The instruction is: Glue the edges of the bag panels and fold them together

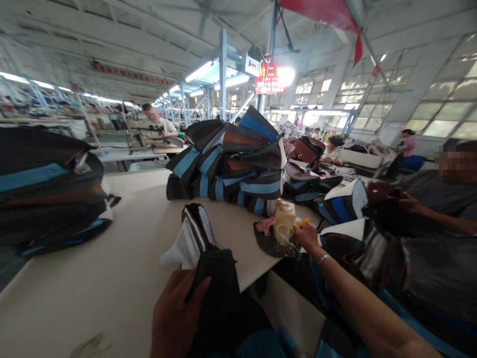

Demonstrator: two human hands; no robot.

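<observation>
My left hand [181,308] is closed on the edge of an unfinished black bag [219,278], thumb on the near side. Brown and white lining layers [196,231] stand up behind it over the table. Farther right, my right hand [307,236] grips a yellow-handled tool [303,222], brush-like in shape. Its far end is at a cut-open, yellowish plastic container [285,216] and cannot be made out. The container stands on a dark, stained pad [270,243], beside a crumpled pink rag [266,226].
Black bags with blue bands [231,164] are piled behind the container. Another stack [48,184] stands at the left of the pale table [122,248]. More bags [421,273] lie under and beside my right arm. A co-worker [447,189] sits close on the right, handling dark material.
</observation>
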